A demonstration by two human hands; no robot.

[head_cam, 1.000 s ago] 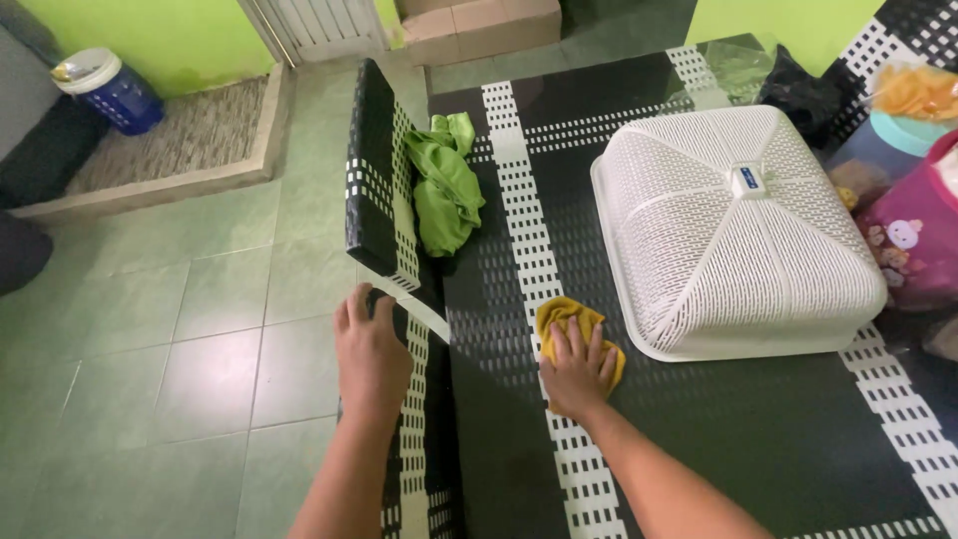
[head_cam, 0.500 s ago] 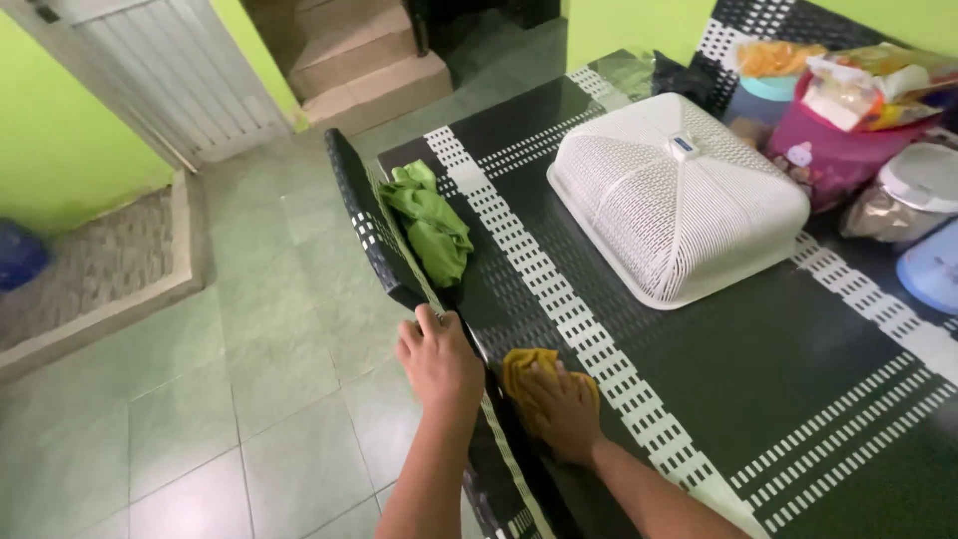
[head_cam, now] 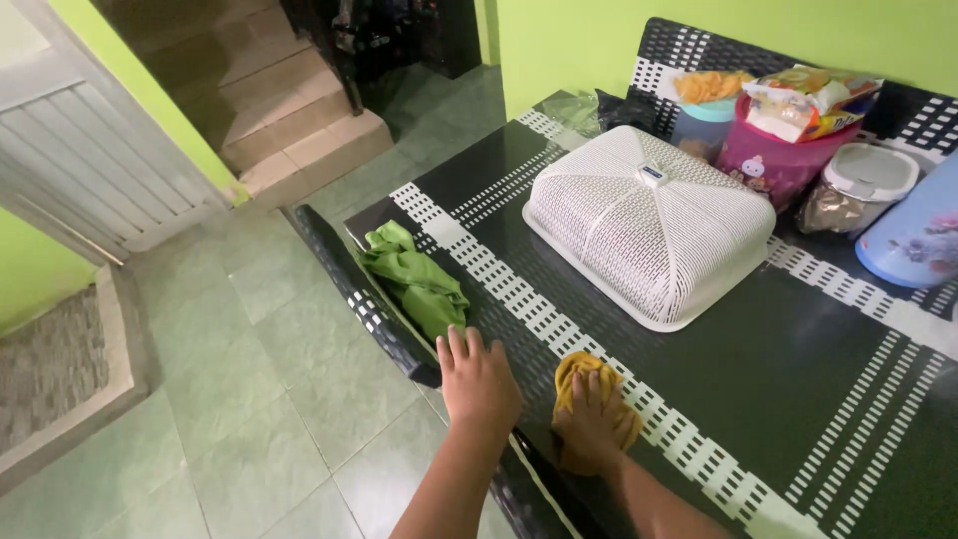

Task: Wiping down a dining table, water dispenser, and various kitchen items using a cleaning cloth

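Fingers of the right hand (head_cam: pixel 591 424) press flat on a yellow cloth (head_cam: pixel 589 377) on the tabletop (head_cam: pixel 798 369), while the left hand (head_cam: pixel 479 381) rests spread, holding nothing, beside a green cloth (head_cam: pixel 414 279).

A table (head_cam: pixel 798 399) filled the right side, a chair (head_cam: pixel 344 284) pushed against its left edge. On the table sat a mesh food cover (head_cam: pixel 649 225), with containers (head_cam: pixel 798 150) behind it (against the wall). A crumpled cloth (head_cam: pixel 414 279) lay left of the cover, near the table's edge.
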